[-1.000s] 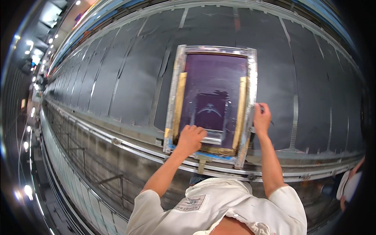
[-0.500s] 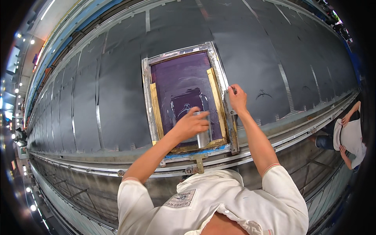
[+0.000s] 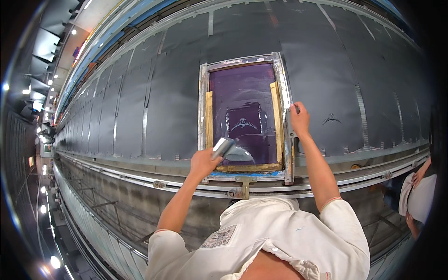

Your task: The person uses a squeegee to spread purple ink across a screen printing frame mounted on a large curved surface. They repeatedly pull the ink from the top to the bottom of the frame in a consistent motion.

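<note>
A screen printing frame (image 3: pixel 204 102) with purple mesh (image 3: pixel 242 86) lies flat on a dark-covered long table. In my left hand (image 3: pixel 203 164), near the frame's lower left corner, is a silver metal squeegee (image 3: pixel 224 146), tilted above the mesh. A pale, wet-looking patch (image 3: pixel 240 154) shows on the mesh beside it. Light curved artwork (image 3: pixel 244 124) sits mid-screen. My right hand (image 3: pixel 301 120) is closed at a metal bracket (image 3: pixel 291 122) on the frame's right side; its fingertips are partly hidden. Yellowish tape (image 3: pixel 277 116) lines the inner edges.
Dark sheets (image 3: pixel 177 93) cover the table on both sides, with a small printed arc (image 3: pixel 332 119) right of the frame. A metal rail (image 3: pixel 196 187) with a clamp (image 3: pixel 245 186) runs along the near edge. Another person (image 3: pixel 417 196) is at the far right.
My left hand has drawn the squeegee from over the mesh toward the frame's lower left, tilting it and uncovering the artwork. My right hand stays at the bracket. The view has shifted.
</note>
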Available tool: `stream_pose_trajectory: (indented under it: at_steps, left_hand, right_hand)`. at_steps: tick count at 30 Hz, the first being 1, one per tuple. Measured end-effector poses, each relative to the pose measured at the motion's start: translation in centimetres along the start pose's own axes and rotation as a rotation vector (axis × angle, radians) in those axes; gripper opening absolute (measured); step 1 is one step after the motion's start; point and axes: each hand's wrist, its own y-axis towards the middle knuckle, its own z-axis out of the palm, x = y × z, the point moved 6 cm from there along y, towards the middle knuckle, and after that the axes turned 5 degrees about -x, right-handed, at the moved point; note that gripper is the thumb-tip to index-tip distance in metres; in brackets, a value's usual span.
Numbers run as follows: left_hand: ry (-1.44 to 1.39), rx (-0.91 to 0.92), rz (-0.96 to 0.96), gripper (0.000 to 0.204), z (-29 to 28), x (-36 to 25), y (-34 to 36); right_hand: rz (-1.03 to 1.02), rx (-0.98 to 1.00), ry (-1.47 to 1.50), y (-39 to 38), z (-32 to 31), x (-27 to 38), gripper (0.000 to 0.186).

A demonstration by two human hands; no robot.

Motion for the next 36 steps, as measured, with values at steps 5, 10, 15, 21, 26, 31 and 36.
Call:
stream_pose_trajectory:
  at_steps: [5,10,15,21,26,31,36]
  left_hand:
    - [-0.416,-0.207,-0.314,0.036,2.9,8.5,-1.6]
    - [-0.661,-0.193,-0.41,0.035,6.0,6.7,-2.3]
    - [-0.557,-0.185,-0.32,0.033,6.0,-1.4,1.1]
    - [-0.068,-0.098,0.536,0.027,1.6,-8.4,7.5]
    - [-0.2,-0.242,0.802,0.033,2.9,-7.4,5.0]
    - [-0.123,0.0,0.748,0.025,3.3,-6.9,5.8]
    - [-0.198,-0.103,0.646,0.018,0.2,-8.1,14.0]
  right_hand:
    - [0.036,0.077,0.001,-0.6,0.1,0.6,0.025]
    - [0.032,0.054,-0.017,-0.5,-0.3,0.0,0.026]
    - [0.03,-0.014,-0.074,-0.4,-0.8,0.3,0.028]
    - [-0.033,0.013,-0.074,-0.2,-1.0,2.1,0.026]
    - [-0.032,-0.013,-0.124,-1.0,-0.9,2.4,0.024]
    - [-0.067,0.019,-0.478,-0.4,-0.5,2.1,0.029]
    - [-0.446,0.414,-0.169,-0.4,4.0,12.7,0.04]
